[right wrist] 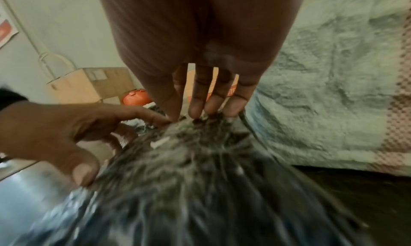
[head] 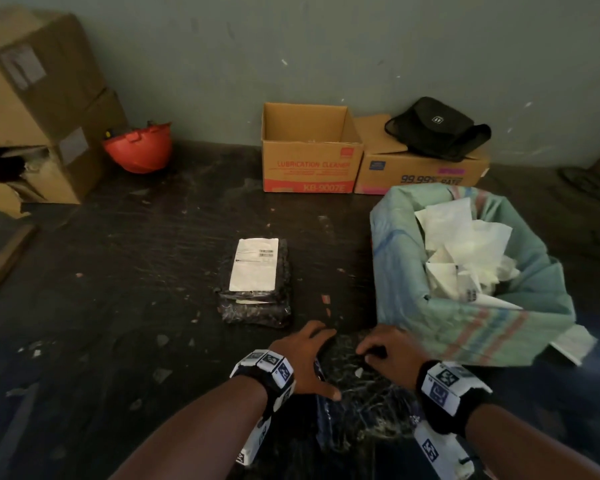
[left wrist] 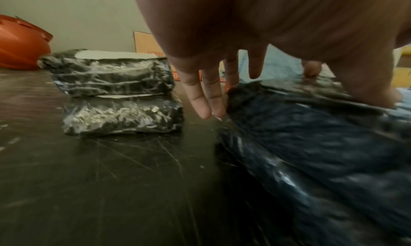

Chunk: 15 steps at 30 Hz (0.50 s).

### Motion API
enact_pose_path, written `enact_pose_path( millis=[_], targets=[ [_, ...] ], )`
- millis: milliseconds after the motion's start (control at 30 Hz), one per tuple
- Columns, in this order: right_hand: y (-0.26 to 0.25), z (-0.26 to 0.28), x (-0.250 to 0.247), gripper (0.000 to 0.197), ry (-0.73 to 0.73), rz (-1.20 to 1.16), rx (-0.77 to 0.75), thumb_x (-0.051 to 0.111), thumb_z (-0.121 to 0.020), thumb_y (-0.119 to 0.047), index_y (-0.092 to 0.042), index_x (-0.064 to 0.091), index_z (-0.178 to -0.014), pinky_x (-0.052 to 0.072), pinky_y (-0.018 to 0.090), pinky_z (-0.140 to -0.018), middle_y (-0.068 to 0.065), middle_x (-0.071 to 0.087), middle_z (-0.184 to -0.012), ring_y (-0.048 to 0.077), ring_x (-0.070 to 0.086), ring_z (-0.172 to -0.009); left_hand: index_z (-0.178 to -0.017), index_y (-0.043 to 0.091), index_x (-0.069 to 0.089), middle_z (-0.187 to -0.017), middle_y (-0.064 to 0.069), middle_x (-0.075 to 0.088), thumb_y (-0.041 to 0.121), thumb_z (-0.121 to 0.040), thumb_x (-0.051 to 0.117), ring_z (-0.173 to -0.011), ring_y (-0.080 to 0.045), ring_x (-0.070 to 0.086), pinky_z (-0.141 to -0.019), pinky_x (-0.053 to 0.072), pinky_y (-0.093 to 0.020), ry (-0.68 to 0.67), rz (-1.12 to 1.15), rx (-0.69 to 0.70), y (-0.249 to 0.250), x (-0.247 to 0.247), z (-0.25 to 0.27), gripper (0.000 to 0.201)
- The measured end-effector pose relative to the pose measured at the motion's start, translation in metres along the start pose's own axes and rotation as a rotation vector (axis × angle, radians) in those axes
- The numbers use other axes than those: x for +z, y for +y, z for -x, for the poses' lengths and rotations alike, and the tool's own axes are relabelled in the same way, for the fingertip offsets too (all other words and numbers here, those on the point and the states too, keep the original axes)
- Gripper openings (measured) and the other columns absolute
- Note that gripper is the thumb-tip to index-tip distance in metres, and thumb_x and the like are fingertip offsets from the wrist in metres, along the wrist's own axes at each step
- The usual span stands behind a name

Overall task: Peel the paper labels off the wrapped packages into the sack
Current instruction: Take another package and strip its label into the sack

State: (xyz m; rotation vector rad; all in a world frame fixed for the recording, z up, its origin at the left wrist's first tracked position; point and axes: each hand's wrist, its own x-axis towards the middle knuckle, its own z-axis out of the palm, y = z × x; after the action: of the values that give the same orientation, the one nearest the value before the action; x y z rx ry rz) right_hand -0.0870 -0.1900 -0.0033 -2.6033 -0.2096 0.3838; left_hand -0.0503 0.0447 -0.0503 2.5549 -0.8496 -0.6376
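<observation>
A dark wrapped package (head: 364,396) lies on the floor right in front of me, blurred in both wrist views. My left hand (head: 309,362) is spread over its left edge, fingers (left wrist: 206,98) fairly straight and thumb pressing on top. At its far end my right hand (head: 385,355) has its fingertips (right wrist: 195,109) curled down and pinching the wrap (right wrist: 200,161), beside a small white scrap (right wrist: 160,141). Farther out lie two stacked packages (head: 257,306), the upper with a white paper label (head: 255,265). To the right stands the green woven sack (head: 413,271), holding several peeled papers (head: 465,237).
Two cartons (head: 309,150) stand against the wall, with a black bag (head: 437,128) on the right one. An orange hard hat (head: 139,150) lies at the back left beside stacked cardboard boxes (head: 39,98). The dark floor is scratched and dotted with small scraps.
</observation>
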Motion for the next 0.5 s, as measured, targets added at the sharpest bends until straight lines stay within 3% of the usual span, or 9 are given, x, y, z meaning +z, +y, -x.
enact_pose_path(
  millis=[100,233,333,500],
  targets=[
    [0.011,0.013,0.013,0.018,0.015,0.029,-0.067,0.071,-0.079,-0.02,-0.025,0.078,-0.095,0.037,0.015,-0.09,-0.003,0.061,-0.105,0.012,0.057,-0.101,-0.162,0.037,0.014,-0.164,0.011,0.015,0.075,-0.066,0.081,-0.141,-0.028,0.044,-0.112,0.043,-0.045,-0.006,0.021,-0.034,0.009,0.014,-0.001,0.123],
    [0.026,0.019,0.031,0.017,0.106,0.031,-0.129,0.074,-0.075,-0.026,-0.027,0.078,-0.091,0.04,0.024,-0.096,-0.002,0.062,-0.109,0.018,0.055,-0.104,-0.162,0.037,0.012,-0.167,0.011,0.014,0.07,-0.066,0.083,-0.145,-0.027,0.04,-0.115,0.04,-0.046,-0.007,0.069,-0.078,0.01,0.018,-0.001,0.124],
    [0.028,0.02,0.039,0.012,0.167,0.06,-0.15,0.075,-0.075,-0.03,-0.028,0.077,-0.087,0.036,0.023,-0.093,-0.005,0.062,-0.107,0.018,0.053,-0.102,-0.163,0.037,0.012,-0.167,0.011,0.014,0.066,-0.067,0.086,-0.146,-0.027,0.039,-0.116,0.04,-0.046,-0.022,0.089,-0.101,0.013,0.018,-0.001,0.124],
    [0.029,0.014,0.045,0.006,0.233,0.075,-0.181,0.074,-0.074,-0.035,-0.03,0.073,-0.077,0.045,0.028,-0.086,-0.008,0.059,-0.099,0.018,0.05,-0.094,-0.161,0.041,0.01,-0.168,0.014,0.011,0.067,-0.066,0.086,-0.147,-0.028,0.038,-0.116,0.039,-0.049,-0.04,0.096,-0.134,0.013,0.019,-0.001,0.125]
  ],
)
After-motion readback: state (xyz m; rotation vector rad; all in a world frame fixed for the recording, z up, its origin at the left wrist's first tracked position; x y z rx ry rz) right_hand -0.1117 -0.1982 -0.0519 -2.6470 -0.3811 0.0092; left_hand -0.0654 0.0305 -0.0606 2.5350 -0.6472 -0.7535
